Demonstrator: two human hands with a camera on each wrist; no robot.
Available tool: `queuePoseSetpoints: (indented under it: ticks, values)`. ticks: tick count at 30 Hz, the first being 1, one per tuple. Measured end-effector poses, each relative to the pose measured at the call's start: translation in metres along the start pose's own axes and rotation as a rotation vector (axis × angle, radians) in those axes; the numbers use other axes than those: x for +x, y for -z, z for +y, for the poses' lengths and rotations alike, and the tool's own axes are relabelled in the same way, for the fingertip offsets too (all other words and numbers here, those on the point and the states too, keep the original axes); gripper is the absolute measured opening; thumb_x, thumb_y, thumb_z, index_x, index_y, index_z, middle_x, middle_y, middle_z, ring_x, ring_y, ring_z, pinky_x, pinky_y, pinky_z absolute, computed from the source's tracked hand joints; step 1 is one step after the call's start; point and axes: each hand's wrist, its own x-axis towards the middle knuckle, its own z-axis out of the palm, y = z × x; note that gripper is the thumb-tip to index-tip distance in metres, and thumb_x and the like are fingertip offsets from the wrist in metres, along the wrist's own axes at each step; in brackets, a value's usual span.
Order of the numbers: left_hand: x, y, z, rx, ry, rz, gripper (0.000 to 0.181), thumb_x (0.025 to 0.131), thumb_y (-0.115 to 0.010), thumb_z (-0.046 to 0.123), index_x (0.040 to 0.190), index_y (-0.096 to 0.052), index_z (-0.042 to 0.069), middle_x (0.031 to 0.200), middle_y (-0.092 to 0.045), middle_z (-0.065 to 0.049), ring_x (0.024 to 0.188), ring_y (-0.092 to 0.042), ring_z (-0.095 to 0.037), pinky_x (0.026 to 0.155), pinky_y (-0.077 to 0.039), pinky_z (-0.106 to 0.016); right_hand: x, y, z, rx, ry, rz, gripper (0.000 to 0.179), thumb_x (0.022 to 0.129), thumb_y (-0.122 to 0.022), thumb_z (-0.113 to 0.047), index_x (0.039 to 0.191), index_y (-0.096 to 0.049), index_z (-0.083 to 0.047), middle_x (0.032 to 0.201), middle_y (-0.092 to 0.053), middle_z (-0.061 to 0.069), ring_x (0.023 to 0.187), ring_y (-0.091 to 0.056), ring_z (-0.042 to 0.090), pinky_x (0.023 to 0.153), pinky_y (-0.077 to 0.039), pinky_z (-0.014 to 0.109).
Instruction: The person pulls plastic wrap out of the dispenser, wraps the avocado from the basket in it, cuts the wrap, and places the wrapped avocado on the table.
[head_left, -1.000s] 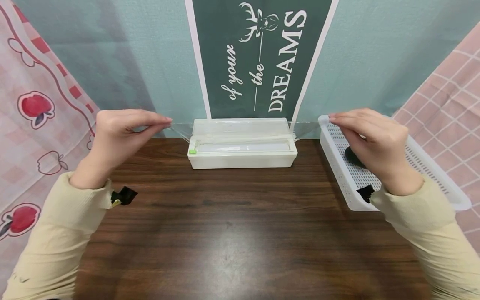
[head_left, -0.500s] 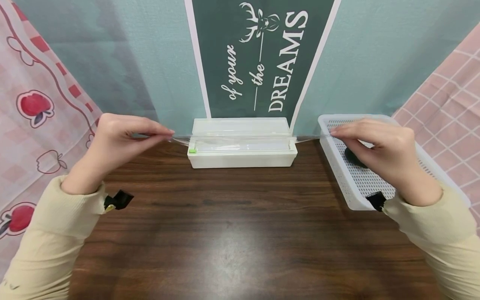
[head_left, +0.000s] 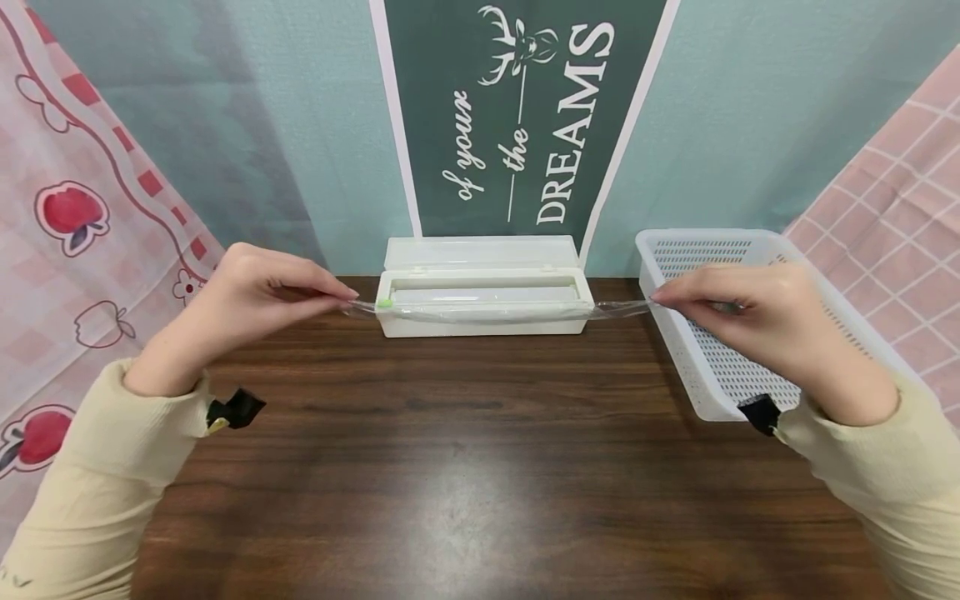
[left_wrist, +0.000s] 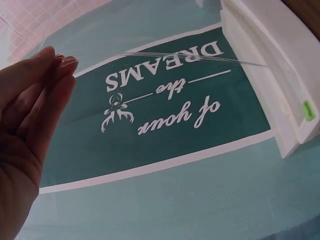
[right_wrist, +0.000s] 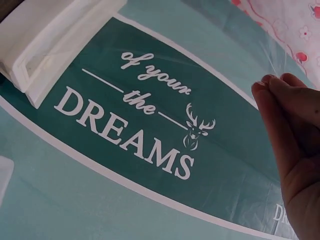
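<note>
Thumb and fingertips of my left hand (head_left: 251, 304) pinch one end of a clear strip of cling film (head_left: 621, 310). The other end is pinched by my right hand (head_left: 765, 329). Between them the film runs nearly level, slightly sagging, and overlaps the front of a white cling film dispenser (head_left: 487, 328) in the head view. The dispenser's lid (head_left: 480, 252) stands open at the back, showing the roll (head_left: 483, 295) inside. A green slide cutter (head_left: 385, 303) sits at its left end. In the left wrist view, a thin film edge (left_wrist: 165, 54) stretches from the fingertips towards the dispenser.
A white perforated basket (head_left: 697, 400) stands at the right, partly behind my right hand. The dark wood table (head_left: 450, 467) spreads in front of the dispenser. A green cloth with white lettering (head_left: 517, 125) hangs behind, and pink patterned cloth (head_left: 82, 275) lines the left side.
Both hands have come down and nearer, bringing the film from above the dispenser's back to its front edge. The dark object in the basket is now hidden behind the right hand.
</note>
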Motion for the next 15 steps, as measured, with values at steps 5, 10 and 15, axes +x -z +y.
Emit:
queuePoseSetpoints:
  ticks: [5, 10, 15]
  values:
    - [-0.006, -0.007, -0.004, -0.036, 0.000, -0.033, 0.008, 0.080, -0.071, 0.011, 0.085, -0.074, 0.007, 0.081, -0.071, -0.001, 0.075, -0.063, 0.001, 0.068, -0.047, -0.009, -0.008, -0.006, 0.001, 0.029, 0.006, -0.041, 0.034, 0.093, -0.054, -0.031, 0.080, -0.072, -0.006, 0.079, -0.069, -0.004, 0.081, -0.057, -0.008, 0.074, -0.041, 0.002]
    - [-0.008, -0.014, -0.005, -0.045, 0.001, -0.057, 0.020, 0.069, -0.075, -0.007, 0.083, -0.074, 0.008, 0.078, -0.070, 0.000, 0.071, -0.061, 0.001, 0.064, -0.047, -0.009, -0.014, -0.011, 0.003, 0.038, -0.010, -0.099, 0.032, 0.094, -0.053, -0.030, 0.084, -0.072, -0.006, 0.081, -0.069, -0.003, 0.084, -0.057, -0.008, 0.076, -0.041, 0.003]
    - [-0.011, -0.021, -0.005, -0.049, 0.022, -0.100, 0.023, 0.066, -0.077, -0.006, 0.082, -0.074, 0.010, 0.079, -0.070, 0.003, 0.070, -0.060, 0.003, 0.061, -0.048, -0.010, -0.020, -0.017, 0.003, 0.044, -0.030, -0.175, 0.035, 0.095, -0.048, -0.032, 0.086, -0.072, -0.008, 0.083, -0.069, -0.003, 0.084, -0.057, -0.007, 0.075, -0.042, 0.004]
